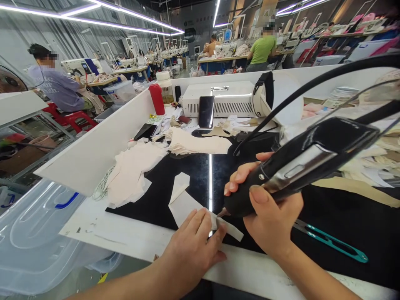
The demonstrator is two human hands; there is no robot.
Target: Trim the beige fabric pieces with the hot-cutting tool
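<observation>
In my right hand (271, 212) is a black corded hand tool (300, 160) with a metal lever along its side. Its narrow metal tip points down-left and meets a cream fabric piece (184, 204) by my left fingertips. My left hand (200, 241) holds this piece against the black table surface (200, 175), fingers bent and pressed together. The far end of the piece is folded over, and a narrow strip of it sticks out right of my fingers. Teal-handled thread snips (336, 242) lie beside my right wrist.
Stacked cream fabric pieces (134, 171) lie left, and another stack (200, 141) lies farther back. A white vented box (218, 100), a phone (206, 111) and a red bottle (156, 99) stand behind. The tool's thick cable (300, 89) arches right. White panels (103, 137) border the table.
</observation>
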